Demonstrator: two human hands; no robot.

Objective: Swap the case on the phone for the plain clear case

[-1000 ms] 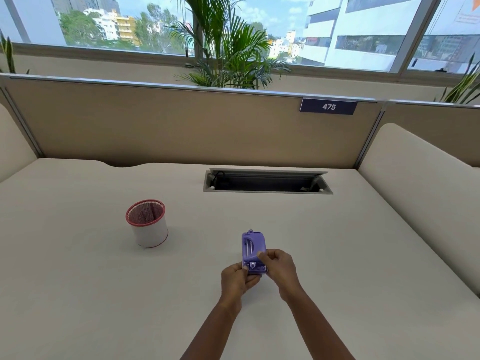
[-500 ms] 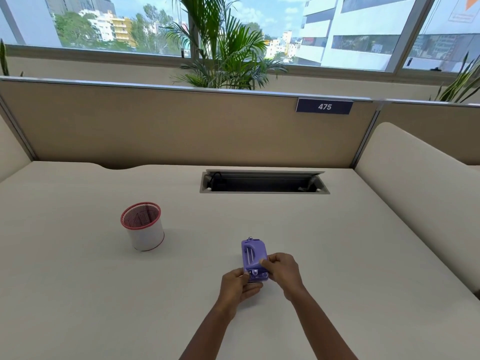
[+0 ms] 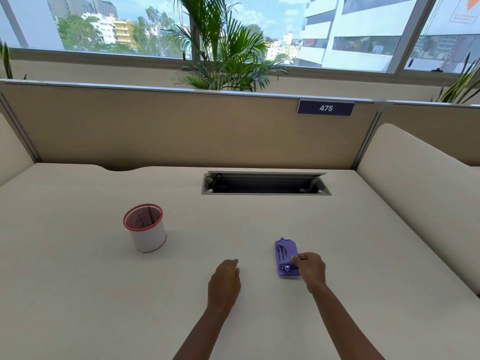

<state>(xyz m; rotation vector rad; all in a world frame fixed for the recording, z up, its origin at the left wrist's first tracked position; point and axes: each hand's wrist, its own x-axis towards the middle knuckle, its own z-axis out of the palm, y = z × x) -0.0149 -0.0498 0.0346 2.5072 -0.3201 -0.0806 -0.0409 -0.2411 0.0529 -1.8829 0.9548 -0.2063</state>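
A purple phone case (image 3: 285,257) with a strap and small beads lies flat on the cream desk (image 3: 78,294), back side up. Whether a phone sits inside it I cannot tell. My right hand (image 3: 310,268) pinches its near right edge with thumb and fingers. My left hand (image 3: 224,280) hovers over the desk to the left of the case, fingers loosely curled, holding nothing. No plain clear case shows in view.
A white mesh pen cup (image 3: 145,227) with a red rim stands at the left. A recessed cable tray (image 3: 265,183) is open at the back of the desk. Beige partitions wall the back and both sides.
My left hand has let go of the purple case and drawn away to the left. My right hand has carried the case to the right and set it on the desk.
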